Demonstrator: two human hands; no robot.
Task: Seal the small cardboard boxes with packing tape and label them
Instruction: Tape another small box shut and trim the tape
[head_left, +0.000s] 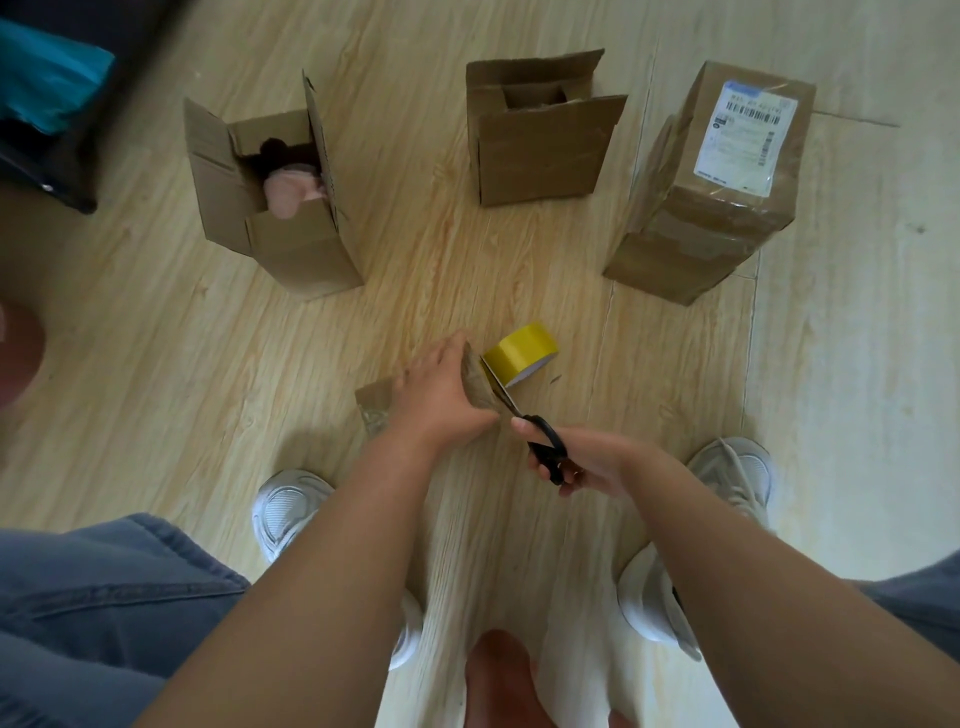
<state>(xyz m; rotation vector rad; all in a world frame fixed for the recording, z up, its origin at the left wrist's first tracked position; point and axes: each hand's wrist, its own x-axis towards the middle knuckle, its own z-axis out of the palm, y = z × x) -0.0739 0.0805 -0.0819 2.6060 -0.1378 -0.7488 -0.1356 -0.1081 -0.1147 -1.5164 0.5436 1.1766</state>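
the floor is pale wood-grain plank with a soft sheen. the open box at eleven o'clock and the second open box at twelve are matt brown cardboard, while the sealed box at one o'clock wears wrinkled glossy clear tape and a white paper label. at centre, the tape roll is smooth glossy yellow, the scissors have black plastic handles and metal blades, and the small box shows shiny tape on cardboard.
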